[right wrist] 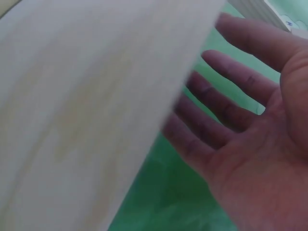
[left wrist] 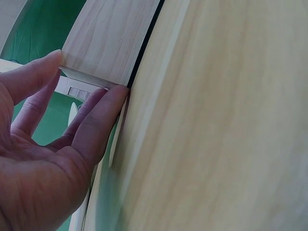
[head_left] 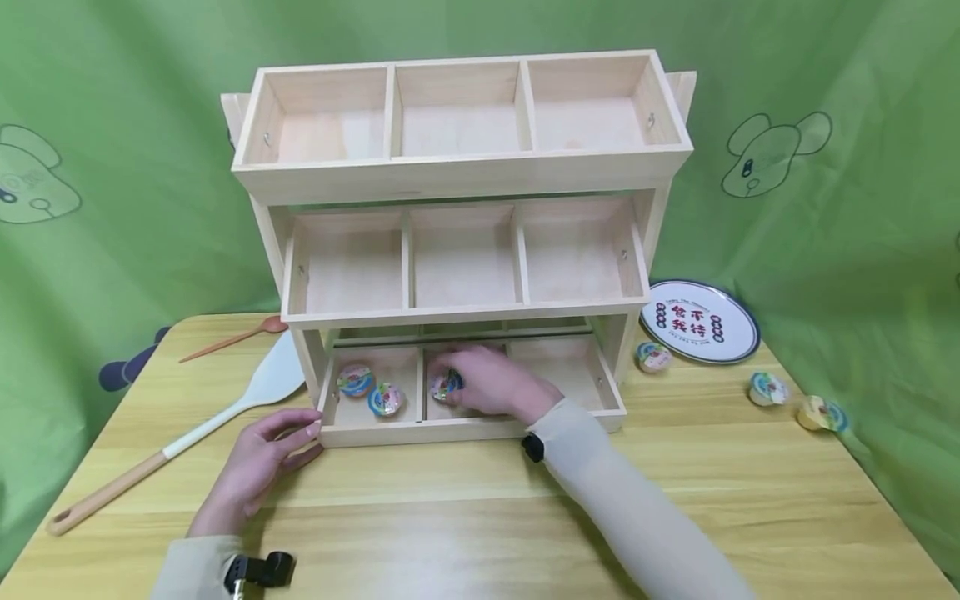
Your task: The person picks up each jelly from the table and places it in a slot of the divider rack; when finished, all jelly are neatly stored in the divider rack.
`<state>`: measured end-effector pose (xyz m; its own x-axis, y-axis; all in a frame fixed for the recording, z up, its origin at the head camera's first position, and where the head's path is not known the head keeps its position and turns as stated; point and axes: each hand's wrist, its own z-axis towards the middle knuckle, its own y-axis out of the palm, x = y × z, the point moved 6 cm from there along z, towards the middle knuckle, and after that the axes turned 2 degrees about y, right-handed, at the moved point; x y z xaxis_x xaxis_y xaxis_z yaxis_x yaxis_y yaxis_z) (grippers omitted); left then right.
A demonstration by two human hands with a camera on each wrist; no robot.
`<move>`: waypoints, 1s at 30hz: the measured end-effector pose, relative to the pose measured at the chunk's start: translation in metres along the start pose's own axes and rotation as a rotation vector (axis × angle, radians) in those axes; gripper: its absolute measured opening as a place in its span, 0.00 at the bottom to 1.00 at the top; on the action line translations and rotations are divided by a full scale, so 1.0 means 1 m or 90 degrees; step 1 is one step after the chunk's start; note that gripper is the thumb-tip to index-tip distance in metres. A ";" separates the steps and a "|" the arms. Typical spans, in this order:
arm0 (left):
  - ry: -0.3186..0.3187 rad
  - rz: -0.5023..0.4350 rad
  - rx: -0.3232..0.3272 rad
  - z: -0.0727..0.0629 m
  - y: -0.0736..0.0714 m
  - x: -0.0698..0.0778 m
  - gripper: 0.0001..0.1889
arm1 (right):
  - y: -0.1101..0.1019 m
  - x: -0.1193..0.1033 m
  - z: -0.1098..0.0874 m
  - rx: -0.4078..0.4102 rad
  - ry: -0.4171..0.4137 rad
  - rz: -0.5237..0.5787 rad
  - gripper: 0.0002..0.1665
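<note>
A wooden three-tier rack (head_left: 465,312) stands on the table, each tier split into three compartments. My left hand (head_left: 264,458) grips the front left corner of its bottom tray (head_left: 472,431); in the left wrist view, the thumb (left wrist: 36,72) is at the panel's upper edge and a finger at the lower. Inside the tray's middle compartment, my right hand (head_left: 495,382) holds a small jelly cup (head_left: 444,385) by thumb and fingers. The right wrist view hides the fingertips and cup behind a wooden panel (right wrist: 91,106). Two more jelly cups (head_left: 356,380) (head_left: 386,400) lie in the left compartment.
Three jelly cups (head_left: 653,357) (head_left: 768,388) (head_left: 821,413) lie right of the rack, near a white plate (head_left: 701,321) with a dark rim. To the left are a white spatula (head_left: 273,375) with a wooden handle and a wooden spoon (head_left: 232,337). A green curtain (head_left: 840,250) hangs behind.
</note>
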<state>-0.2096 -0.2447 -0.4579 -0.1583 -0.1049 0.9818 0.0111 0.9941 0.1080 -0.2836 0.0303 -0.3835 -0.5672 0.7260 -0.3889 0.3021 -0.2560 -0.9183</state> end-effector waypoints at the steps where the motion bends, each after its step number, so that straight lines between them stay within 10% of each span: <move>1: 0.001 -0.001 0.000 0.000 0.000 0.000 0.15 | -0.002 0.000 -0.002 0.005 -0.005 0.002 0.27; 30: 0.000 0.009 -0.004 0.000 0.000 0.002 0.16 | -0.035 0.024 -0.085 0.097 -0.011 -0.028 0.25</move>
<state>-0.2100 -0.2451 -0.4557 -0.1573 -0.0913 0.9833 0.0200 0.9952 0.0957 -0.2424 0.1113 -0.3545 -0.5906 0.7282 -0.3477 0.1567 -0.3191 -0.9347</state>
